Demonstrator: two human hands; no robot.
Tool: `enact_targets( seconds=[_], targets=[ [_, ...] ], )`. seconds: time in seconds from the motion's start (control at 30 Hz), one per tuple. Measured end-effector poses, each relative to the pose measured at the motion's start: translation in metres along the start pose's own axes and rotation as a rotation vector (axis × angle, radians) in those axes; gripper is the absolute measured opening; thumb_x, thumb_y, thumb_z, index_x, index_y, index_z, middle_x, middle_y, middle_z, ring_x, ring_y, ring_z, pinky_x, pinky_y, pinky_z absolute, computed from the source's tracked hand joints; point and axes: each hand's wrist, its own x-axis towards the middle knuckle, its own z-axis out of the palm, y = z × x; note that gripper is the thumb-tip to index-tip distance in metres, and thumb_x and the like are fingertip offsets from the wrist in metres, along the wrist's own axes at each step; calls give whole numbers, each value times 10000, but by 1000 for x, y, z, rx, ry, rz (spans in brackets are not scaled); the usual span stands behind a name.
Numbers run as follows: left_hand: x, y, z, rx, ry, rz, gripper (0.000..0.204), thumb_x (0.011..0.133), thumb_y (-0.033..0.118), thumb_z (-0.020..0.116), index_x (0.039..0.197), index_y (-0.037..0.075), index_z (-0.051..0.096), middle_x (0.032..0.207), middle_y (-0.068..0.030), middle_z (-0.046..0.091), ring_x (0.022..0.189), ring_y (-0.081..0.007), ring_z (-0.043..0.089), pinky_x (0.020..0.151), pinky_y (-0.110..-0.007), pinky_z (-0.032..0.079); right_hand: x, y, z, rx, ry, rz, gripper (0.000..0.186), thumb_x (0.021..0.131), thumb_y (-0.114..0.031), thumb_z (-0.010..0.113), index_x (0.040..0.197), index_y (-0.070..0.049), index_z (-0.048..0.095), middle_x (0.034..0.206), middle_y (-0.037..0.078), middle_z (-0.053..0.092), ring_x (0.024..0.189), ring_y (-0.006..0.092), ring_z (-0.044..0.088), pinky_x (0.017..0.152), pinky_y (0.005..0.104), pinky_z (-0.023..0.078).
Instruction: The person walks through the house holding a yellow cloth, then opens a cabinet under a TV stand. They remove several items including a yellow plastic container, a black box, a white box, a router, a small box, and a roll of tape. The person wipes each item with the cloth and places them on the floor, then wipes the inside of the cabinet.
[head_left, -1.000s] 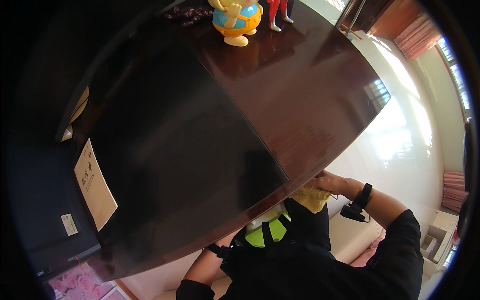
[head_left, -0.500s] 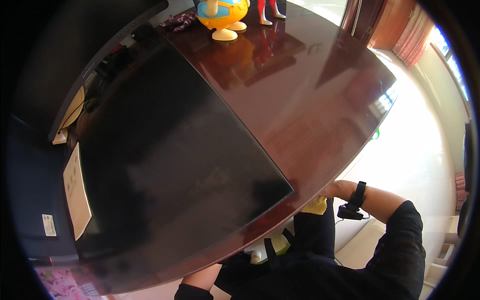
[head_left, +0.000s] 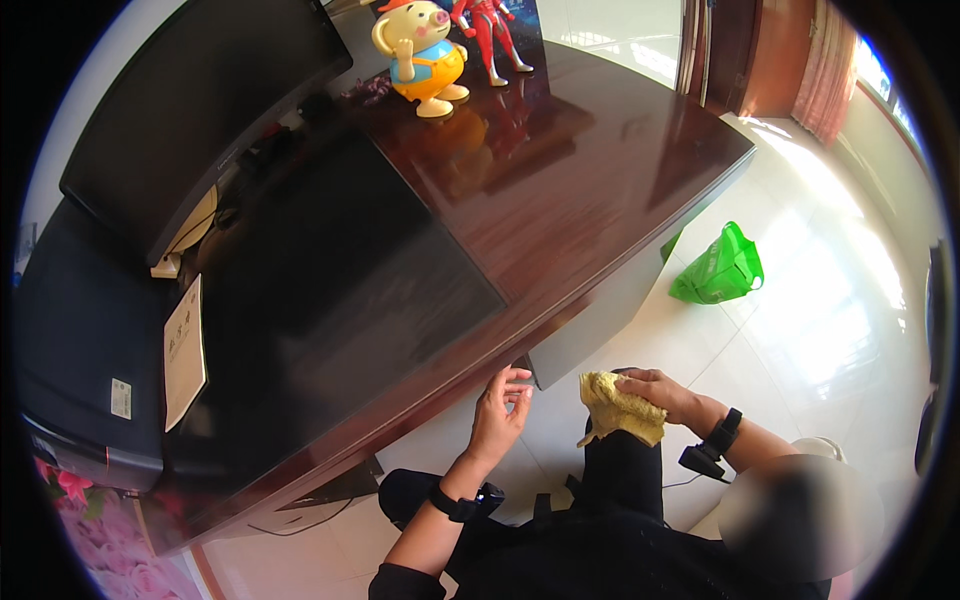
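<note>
My left hand (head_left: pixel 498 420) is raised by the front edge of the dark wooden desk (head_left: pixel 540 215), fingers loosely curled and apart, holding nothing; whether a fingertip touches the edge I cannot tell. To its right, my right hand (head_left: pixel 670 398) grips a crumpled yellow cloth (head_left: pixel 614 408) over my dark-clad leg (head_left: pixel 620 470), just off the desk. A black inset panel (head_left: pixel 340 270) covers much of the desktop nearest me.
A monitor (head_left: pixel 205 105), black printer (head_left: pixel 85 340) and pale booklet (head_left: pixel 185 355) occupy the desk's left; a pig toy (head_left: pixel 425 65) and red figure (head_left: pixel 492 40) stand at the back. A green bag (head_left: pixel 720 270) rests on the tiled floor (head_left: pixel 800 310) at right.
The view has shifted, bringing the green bag fully into sight. My left hand has come out from behind the desk edge; my right hand and cloth have pulled away from the edge.
</note>
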Motion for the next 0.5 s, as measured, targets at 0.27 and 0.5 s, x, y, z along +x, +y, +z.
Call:
enact_targets(
  seconds=[0.27, 0.5],
  targets=[
    [16, -21, 14, 141, 228, 102, 365, 829, 108, 707, 1141, 5, 547, 1105, -107, 593, 994, -186, 591, 819, -305, 492, -14, 30, -45, 172, 124, -26, 374, 951, -253, 537, 1192, 32, 517, 1020, 112, 623, 895, 187, 643, 788, 306, 537],
    [36, -30, 22, 117, 271, 141, 293, 827, 77, 716, 1024, -5, 515, 1022, -108, 589, 907, -184, 601, 847, -304, 479, -40, 39, -70, 381, 248, -185, 370, 956, -236, 519, 1204, 39, 511, 1039, 120, 626, 903, 193, 651, 799, 313, 549]
  ],
)
